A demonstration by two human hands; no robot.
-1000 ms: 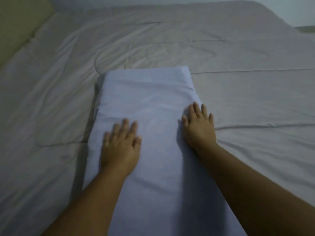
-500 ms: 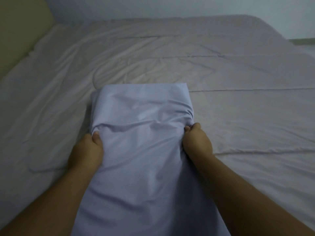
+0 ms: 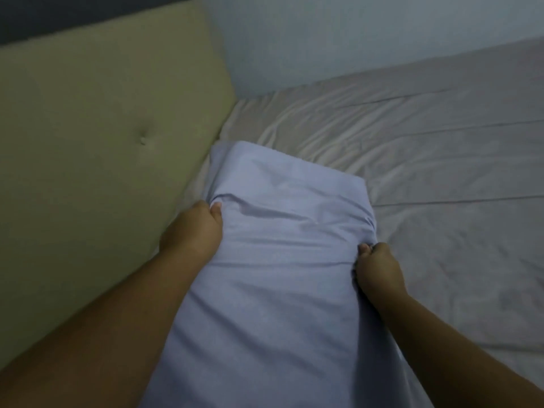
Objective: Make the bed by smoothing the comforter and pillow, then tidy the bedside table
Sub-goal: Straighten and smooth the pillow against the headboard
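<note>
Left hand (image 3: pixel 194 228) grips the left edge of the pillow (image 3: pixel 282 260), thumb on top, fabric bunched. Right hand (image 3: pixel 376 267) pinches the right edge, fingers curled. Pillow, pale blue, lies on the grey comforter (image 3: pixel 441 178), its far end close to the beige tufted headboard (image 3: pixel 88 148).

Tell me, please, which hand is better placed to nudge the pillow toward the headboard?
Probably the right hand: it grips the pillow on its comforter side, away from the headboard, so it could push that way. The left hand grips the edge next to the headboard and would have to pull.
</note>
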